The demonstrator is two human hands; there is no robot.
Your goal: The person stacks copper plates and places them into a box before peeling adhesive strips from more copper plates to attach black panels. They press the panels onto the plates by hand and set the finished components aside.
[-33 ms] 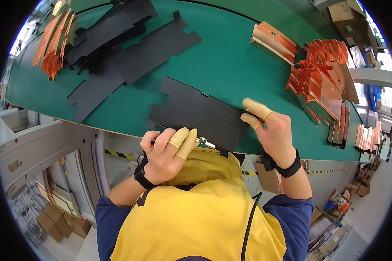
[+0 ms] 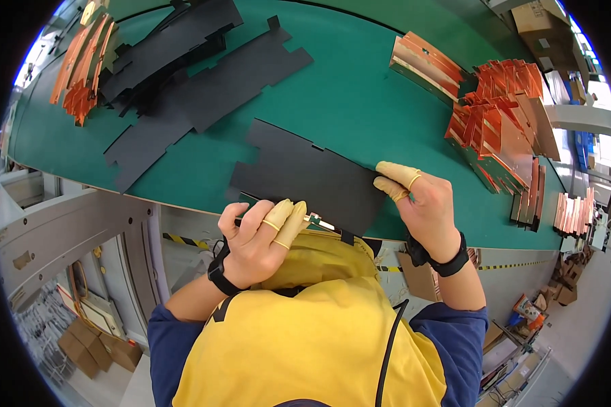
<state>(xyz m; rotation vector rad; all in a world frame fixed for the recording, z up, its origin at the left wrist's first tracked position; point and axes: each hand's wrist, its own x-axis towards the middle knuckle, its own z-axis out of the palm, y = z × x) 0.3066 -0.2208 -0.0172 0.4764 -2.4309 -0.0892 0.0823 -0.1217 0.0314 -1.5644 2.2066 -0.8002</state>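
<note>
A flat black sheet (image 2: 309, 175) with notched edges lies at the table's near edge, in front of me. Along its near side shows a narrow shiny metal strip (image 2: 324, 224). My left hand (image 2: 258, 241), in yellow finger cots, is closed over that near edge, fingertips pressed together beside the strip; its thumb is hidden. My right hand (image 2: 424, 203) pinches the sheet's far right corner between the thumb and a finger, both in yellow finger cots. The sheet's underside is hidden.
Black notched sheets (image 2: 231, 85) lie at the far left, beside copper-coloured pieces (image 2: 81, 68). On the right of the green table (image 2: 349, 81) stand stacks of bent copper-coloured sheets (image 2: 495, 129) and a smaller copper-coloured stack (image 2: 574, 215). A grey metal frame (image 2: 81, 227) stands at the left.
My right hand's raised, blurred finger has come down toward the thumb at the sheet's corner. My left hand and the sheet have hardly moved.
</note>
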